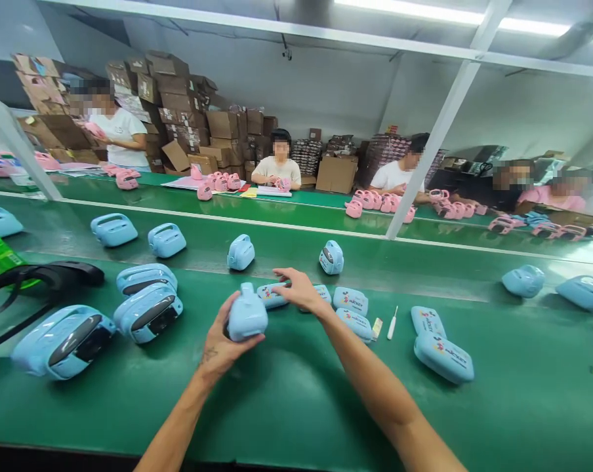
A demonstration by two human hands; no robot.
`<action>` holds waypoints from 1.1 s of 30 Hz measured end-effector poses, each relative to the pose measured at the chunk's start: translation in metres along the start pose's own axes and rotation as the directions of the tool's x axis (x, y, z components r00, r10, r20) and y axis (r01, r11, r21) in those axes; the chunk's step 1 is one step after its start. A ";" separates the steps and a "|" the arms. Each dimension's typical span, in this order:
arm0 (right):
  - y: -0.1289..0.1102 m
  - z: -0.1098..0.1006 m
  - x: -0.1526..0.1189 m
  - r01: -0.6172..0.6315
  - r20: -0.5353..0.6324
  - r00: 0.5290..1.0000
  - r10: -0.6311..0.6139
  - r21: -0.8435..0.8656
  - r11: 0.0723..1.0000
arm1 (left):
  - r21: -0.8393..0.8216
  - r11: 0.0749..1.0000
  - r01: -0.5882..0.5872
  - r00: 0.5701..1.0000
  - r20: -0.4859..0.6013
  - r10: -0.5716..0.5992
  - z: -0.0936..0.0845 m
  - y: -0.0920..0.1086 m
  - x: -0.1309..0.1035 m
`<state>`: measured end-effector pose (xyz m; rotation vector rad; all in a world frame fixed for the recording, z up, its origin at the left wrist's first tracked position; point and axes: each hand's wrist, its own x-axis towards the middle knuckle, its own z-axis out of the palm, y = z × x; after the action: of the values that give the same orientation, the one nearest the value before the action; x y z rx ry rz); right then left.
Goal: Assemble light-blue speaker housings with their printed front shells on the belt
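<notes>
My left hand [220, 344] is wrapped round a light blue plastic case [248, 316] with a handle on top, held above the green table. To its right my right hand [299, 290] reaches over a blue printed cover [273, 295], fingers apart. Whether the fingertips touch that cover is unclear. Another printed cover [322, 297] lies partly hidden behind my right wrist. Two more covers, one [351, 300] behind the other [355, 324], lie right of it, beside a white screwdriver [391, 326].
Several blue cases with dark panels [149, 313] stand at the left, near a black strap [55, 278]. Two covers [444, 357] lie at the right. More blue cases stand on the belt [286, 252] behind. Across it, people sit or stand with pink cases [220, 182].
</notes>
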<state>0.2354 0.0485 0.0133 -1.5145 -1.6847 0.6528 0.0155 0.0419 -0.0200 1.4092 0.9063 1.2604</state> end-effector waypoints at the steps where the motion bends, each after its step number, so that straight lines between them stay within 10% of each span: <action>1: 0.006 0.006 0.005 0.034 -0.002 0.999 -0.035 -0.216 0.976 | -0.133 0.987 0.089 0.993 -0.065 -0.099 -0.004 -0.003 0.004; 6: 0.022 0.030 0.010 0.122 0.137 0.989 -0.045 -0.622 0.773 | -0.670 0.721 0.178 0.913 -0.161 -0.376 -0.019 -0.020 0.020; 16: 0.030 0.024 0.007 0.130 0.118 0.991 -0.069 -0.652 0.747 | -0.747 0.640 0.183 0.840 -0.220 -0.496 -0.031 -0.026 0.012; 22: 0.022 0.027 0.006 0.038 -0.044 0.998 -0.044 -0.123 0.992 | -0.646 0.754 0.117 0.887 -0.274 -0.372 -0.026 -0.025 0.006; 26: -0.002 0.050 -0.003 -0.025 0.072 0.997 -0.003 0.390 0.921 | -0.589 0.797 0.137 0.910 -0.243 -0.336 -0.021 -0.022 0.001; 33: -0.025 0.073 -0.019 0.081 -0.006 0.997 -0.082 0.239 0.968 | -0.552 0.819 0.158 0.936 -0.180 -0.302 -0.016 -0.021 -0.004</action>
<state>0.1614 0.0339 -0.0130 -1.2686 -1.5987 0.7848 0.0008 0.0462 -0.0416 0.6800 0.7889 1.3894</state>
